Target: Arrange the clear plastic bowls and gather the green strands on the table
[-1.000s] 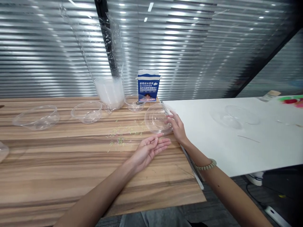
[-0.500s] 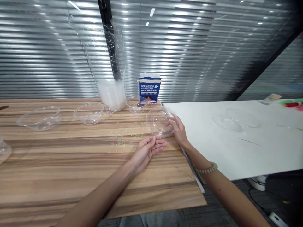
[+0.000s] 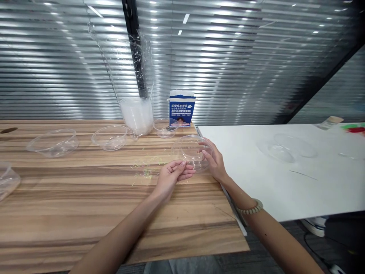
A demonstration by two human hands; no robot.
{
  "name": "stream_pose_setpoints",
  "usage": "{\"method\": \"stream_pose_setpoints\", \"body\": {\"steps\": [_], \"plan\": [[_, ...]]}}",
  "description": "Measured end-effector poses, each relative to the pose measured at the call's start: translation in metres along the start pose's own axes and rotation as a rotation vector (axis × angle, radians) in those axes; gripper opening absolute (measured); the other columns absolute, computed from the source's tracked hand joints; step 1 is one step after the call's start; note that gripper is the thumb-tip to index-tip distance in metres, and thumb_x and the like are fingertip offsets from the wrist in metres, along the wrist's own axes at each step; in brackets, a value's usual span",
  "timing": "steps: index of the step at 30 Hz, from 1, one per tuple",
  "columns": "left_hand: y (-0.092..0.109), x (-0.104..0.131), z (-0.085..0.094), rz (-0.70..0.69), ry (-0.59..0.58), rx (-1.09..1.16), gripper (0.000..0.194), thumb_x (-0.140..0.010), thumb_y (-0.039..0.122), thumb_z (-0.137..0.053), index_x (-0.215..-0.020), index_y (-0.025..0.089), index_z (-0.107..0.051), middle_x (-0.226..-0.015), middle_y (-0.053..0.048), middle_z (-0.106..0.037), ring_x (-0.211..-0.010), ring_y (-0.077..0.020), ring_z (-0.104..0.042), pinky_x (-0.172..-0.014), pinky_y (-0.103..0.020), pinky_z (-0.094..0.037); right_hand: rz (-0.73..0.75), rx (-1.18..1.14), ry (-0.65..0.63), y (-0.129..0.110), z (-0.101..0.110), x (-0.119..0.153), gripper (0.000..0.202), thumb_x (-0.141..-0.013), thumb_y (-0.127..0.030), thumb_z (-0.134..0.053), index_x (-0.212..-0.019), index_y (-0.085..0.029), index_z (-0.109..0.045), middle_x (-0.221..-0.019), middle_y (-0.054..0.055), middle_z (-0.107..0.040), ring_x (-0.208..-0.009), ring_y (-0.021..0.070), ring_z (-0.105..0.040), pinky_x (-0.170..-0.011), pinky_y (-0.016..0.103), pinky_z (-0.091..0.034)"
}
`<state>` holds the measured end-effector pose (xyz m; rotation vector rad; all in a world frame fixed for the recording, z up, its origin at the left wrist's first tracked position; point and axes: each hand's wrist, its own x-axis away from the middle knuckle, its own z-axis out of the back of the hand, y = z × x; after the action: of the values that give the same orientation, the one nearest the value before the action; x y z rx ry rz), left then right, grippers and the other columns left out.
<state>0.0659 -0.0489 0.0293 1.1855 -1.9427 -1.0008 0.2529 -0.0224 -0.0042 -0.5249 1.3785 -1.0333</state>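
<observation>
Holding a clear bowl (image 3: 189, 153) near the right edge of the bench (image 3: 85, 217), closer to its far right corner than its near one, we have our right hand (image 3: 216, 160) curled around the bowl's right side, its grip closed on the wall. Our left hand (image 3: 174, 173) reaches the near rim, thumb and forefinger together; whether that grip pinches the plastic, we cannot tell. Working from two sides probably steadies so light a thing. A blue box (image 3: 181, 110) stands at the far edge, likely out of our way. Our bowl looks thin, round and glossy, seemingly tilted.
</observation>
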Motion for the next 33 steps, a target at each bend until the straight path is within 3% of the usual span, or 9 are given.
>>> {"method": "stream_pose_setpoints", "body": {"steps": [6, 16, 25, 33], "plan": [[0.001, -0.003, 0.001, -0.040, 0.027, -0.135, 0.033, -0.064, 0.037, -0.077, -0.081, 0.010, -0.068, -0.074, -0.009, -0.072, -0.066, -0.0174, -0.068, -0.068, -0.028, -0.055, 0.009, 0.023, -0.035, -0.004, 0.000, 0.002, 0.049, -0.085, -0.042, -0.050, -0.131, -0.026, -0.046, -0.128, 0.011, -0.053, -0.101, 0.0255, -0.058, -0.077, 0.043, -0.052], [-0.010, -0.002, 0.003, -0.153, 0.018, -0.321, 0.025, -0.065, 0.034, -0.076, -0.078, 0.013, -0.071, -0.071, -0.007, -0.072, -0.068, -0.0212, -0.069, -0.067, -0.031, -0.056, 0.050, 0.026, -0.099, -0.005, -0.001, 0.005, 0.049, -0.085, -0.041, -0.051, -0.132, -0.027, -0.045, -0.127, 0.010, -0.054, -0.093, 0.0233, -0.061, -0.076, 0.043, -0.051], [-0.003, -0.001, 0.000, -0.111, 0.069, -0.216, 0.040, -0.067, 0.035, -0.074, -0.101, 0.015, -0.069, -0.076, -0.006, -0.073, -0.071, -0.0198, -0.069, -0.075, -0.035, -0.056, 0.033, 0.004, -0.090, -0.003, 0.000, 0.005, 0.050, -0.085, -0.042, -0.051, -0.132, -0.027, -0.045, -0.128, 0.010, -0.054, -0.093, 0.0234, -0.061, -0.076, 0.042, -0.051], [0.004, 0.000, 0.001, -0.179, 0.011, -0.013, 0.050, -0.076, 0.039, -0.067, -0.116, 0.010, -0.058, -0.096, -0.014, -0.071, -0.094, -0.0269, -0.067, -0.093, -0.042, -0.047, 0.008, -0.026, -0.038, 0.000, -0.001, 0.002, 0.047, -0.085, -0.040, -0.051, -0.130, -0.025, -0.047, -0.128, 0.010, -0.054, -0.099, 0.0248, -0.059, -0.079, 0.043, -0.050]]}}
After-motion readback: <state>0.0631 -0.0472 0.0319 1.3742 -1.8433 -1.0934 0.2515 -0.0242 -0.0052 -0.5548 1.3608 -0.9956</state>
